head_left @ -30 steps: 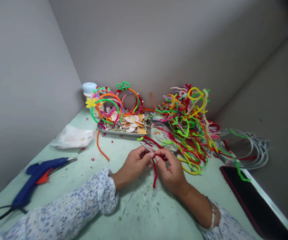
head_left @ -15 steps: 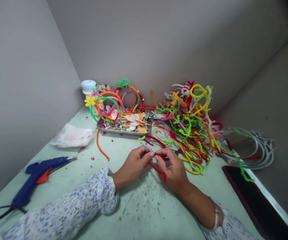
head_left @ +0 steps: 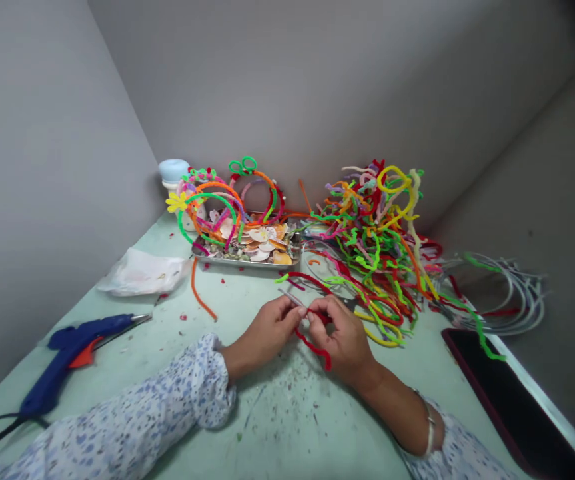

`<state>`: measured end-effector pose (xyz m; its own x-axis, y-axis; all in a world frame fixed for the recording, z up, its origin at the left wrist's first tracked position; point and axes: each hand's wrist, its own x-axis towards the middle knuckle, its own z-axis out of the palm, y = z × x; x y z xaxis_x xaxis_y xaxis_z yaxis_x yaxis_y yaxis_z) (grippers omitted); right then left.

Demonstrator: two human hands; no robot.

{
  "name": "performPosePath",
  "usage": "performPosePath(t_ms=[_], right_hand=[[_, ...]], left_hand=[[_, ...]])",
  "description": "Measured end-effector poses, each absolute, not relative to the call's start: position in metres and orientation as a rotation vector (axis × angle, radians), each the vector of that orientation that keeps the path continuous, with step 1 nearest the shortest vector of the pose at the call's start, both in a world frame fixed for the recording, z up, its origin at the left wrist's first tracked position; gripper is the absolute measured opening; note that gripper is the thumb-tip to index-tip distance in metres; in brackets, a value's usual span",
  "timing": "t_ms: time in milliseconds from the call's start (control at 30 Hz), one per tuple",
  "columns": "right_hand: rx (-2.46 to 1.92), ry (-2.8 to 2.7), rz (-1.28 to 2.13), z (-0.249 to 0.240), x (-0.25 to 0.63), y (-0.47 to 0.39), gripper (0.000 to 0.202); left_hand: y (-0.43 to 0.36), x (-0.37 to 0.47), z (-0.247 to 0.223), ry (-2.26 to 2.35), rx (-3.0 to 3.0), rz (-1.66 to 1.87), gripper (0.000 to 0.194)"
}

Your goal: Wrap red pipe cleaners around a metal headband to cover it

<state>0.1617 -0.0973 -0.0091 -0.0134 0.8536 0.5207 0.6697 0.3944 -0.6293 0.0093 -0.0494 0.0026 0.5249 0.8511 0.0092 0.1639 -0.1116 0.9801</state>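
Observation:
My left hand (head_left: pixel 270 331) is closed in a pinch on a thin grey wire (head_left: pixel 290 297), whose end sticks out past the fingers to the upper left. Fingertip to fingertip with it, my right hand (head_left: pixel 346 339) pinches a red pipe cleaner (head_left: pixel 314 345). The pipe cleaner's loose tail hangs below the fingers toward me, slightly curled at its end. Where wire and pipe cleaner meet, the fingers cover most of the spot, so I cannot tell how they are joined. Both hands are just above the table, near its middle.
A metal tray (head_left: pixel 247 263) of shells carries pipe-cleaner headbands (head_left: pixel 212 197). A tangled pipe-cleaner pile (head_left: pixel 377 233) lies right of it, then coiled grey wires (head_left: pixel 522 293) and a dark phone-like slab (head_left: pixel 507 407). At left are a blue glue gun (head_left: pixel 62 353) and a plastic bag (head_left: pixel 144 272).
The fingers have shifted slightly at the meeting point, and the right fingers look more curled. The red tail slants a little further left. The whole view has moved slightly.

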Motion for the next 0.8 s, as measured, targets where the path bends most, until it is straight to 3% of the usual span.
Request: performPosePath(t_ms=[600,800], right_hand=[[-1.308,-1.879,0.109,-0.0116,0.1637,-0.0968,0.01],[-1.364,-1.775,0.159,-0.0128,0.1668,-0.0958,0.008]], left_hand=[[-0.0497,0.0103,0.0046,0.86,1.287,0.556,0.032],[-0.0479,0.0088,0.0062,0.755,1.228,0.599,0.026]])
